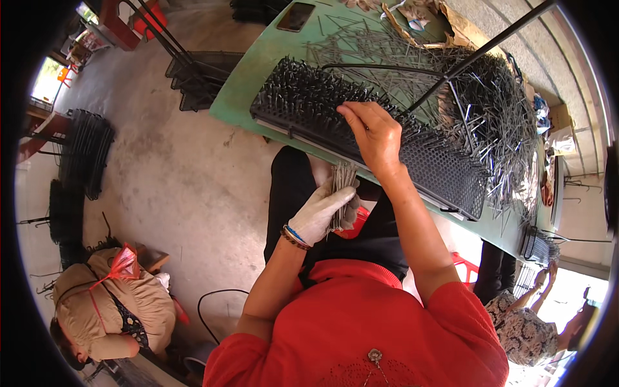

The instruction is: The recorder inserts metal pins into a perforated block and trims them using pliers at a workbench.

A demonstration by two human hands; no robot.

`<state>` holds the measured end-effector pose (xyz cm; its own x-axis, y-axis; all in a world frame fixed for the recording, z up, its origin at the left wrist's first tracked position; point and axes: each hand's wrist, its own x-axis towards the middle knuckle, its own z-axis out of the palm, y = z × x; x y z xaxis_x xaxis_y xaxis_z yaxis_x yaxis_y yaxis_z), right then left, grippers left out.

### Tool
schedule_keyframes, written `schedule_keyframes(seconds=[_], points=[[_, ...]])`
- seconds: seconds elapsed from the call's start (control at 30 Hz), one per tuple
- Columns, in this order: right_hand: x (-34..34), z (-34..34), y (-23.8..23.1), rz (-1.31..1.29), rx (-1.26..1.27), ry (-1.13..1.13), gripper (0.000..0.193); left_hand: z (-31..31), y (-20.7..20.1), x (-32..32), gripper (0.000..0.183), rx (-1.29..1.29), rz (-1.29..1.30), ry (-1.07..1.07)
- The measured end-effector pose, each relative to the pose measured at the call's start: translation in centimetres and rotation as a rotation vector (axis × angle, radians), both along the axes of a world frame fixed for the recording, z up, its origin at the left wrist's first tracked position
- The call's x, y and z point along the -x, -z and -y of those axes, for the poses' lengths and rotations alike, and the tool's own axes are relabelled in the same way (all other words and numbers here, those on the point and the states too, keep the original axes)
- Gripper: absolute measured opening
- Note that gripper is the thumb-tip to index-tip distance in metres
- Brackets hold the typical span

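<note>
Over black rack (445, 169), beside rod (482, 53), right fingers (372, 115), grip unclear; left fingers (340, 197) clasp wires (343, 174).

daylight brightened the concrete floor (174, 174), the far-left opening (46, 80) glared white, the lower-right background (583, 287) was overexposed, fisheye distortion bowed the right-hand wall (548, 58), blackness swallowed the corners

L hand (317, 211) is hiding pt. of the wire bunch (343, 180). R hand (382, 142) is covering some black pins (306, 84); any bit its fingertips (354, 107) are holding is looking too small to tell. Btm edge is cutting off the red shirt (348, 316).
</note>
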<state>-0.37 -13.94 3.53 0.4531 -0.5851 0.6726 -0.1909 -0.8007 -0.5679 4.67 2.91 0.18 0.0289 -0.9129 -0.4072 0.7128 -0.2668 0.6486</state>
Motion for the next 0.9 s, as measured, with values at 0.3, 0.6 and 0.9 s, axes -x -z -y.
schedule_keyframes(seconds=[0.3,0.6,0.9], points=[[0.6,-1.3,0.1,-0.250,0.244,0.010,0.014,-0.3,-0.1,-0.5,0.026,-0.010,0.014,0.043],[3.9,-1.9,-1.9,-0.393,-0.317,-0.407,0.017,0.0,-1.3,-0.9,0.022,0.047,0.237,0.129],[5.1,-1.7,-1.3,-0.353,-0.872,-0.274,0.025,0.4,-2.0,-0.6,0.026,0.043,0.229,0.269]])
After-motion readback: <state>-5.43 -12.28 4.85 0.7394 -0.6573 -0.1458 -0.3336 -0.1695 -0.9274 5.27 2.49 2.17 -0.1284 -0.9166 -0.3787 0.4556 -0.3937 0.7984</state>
